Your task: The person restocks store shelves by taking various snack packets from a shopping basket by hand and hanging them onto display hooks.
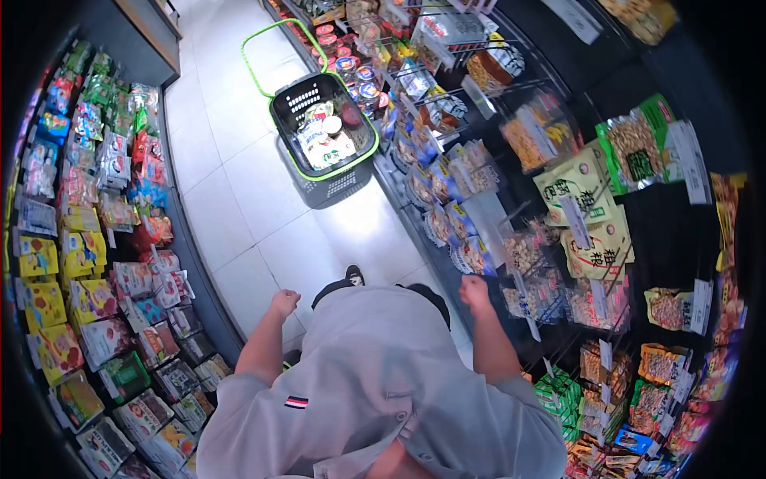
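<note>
My left hand [285,303] hangs beside my waist with its fingers curled in, and nothing shows in it. On the other side, my right hand [474,292] is also curled closed near the hanging snack packs, apparently apart from them. No item is visible in that hand either. Ahead on the floor stands a black shopping basket [363,120] with a green rim and a raised green handle. Inside it lie light-coloured packages [327,148] and a round white-topped container [332,124]. Neither hand touches the basket.
Low shelving on the left holds rows of bagged snacks [84,251]. Along the right, racks carry bagged nuts [634,148], cream-coloured packs [594,247] and round tubs [345,64]. The tiled aisle floor [231,191] runs between. A green edge [287,366] shows beside my left arm.
</note>
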`<state>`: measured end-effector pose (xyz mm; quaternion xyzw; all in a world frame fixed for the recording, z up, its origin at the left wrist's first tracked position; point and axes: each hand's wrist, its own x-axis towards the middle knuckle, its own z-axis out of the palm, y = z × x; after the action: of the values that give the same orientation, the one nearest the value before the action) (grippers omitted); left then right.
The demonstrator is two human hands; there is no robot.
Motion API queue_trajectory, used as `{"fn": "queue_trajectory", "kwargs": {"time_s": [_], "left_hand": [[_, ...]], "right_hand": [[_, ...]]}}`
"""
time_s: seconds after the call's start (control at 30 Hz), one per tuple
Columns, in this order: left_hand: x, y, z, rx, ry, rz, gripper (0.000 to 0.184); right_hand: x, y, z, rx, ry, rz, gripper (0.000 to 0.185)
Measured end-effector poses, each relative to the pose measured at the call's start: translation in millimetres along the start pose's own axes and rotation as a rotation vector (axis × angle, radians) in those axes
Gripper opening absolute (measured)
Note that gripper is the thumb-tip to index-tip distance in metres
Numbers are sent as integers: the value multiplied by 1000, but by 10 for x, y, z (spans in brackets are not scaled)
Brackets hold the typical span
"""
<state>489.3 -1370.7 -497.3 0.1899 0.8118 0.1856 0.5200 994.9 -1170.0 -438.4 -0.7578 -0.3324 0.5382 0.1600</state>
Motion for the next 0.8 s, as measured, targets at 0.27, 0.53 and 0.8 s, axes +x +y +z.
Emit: {"fn": "queue_trajectory", "kwargs": {"time_s": [0.27, 0.53, 0.8], "left_hand": [[336, -264, -219, -11, -137, -98, 26], [911, 769, -823, -230, -89, -186, 22], [1562, 1422, -1496, -129, -2, -149, 27]], "right_hand": [[791, -698, 723, -393, -115, -335, 23], [1266, -1147, 908, -508, -106, -54, 17], [2014, -1334, 1379, -346, -123, -167, 11]]}}
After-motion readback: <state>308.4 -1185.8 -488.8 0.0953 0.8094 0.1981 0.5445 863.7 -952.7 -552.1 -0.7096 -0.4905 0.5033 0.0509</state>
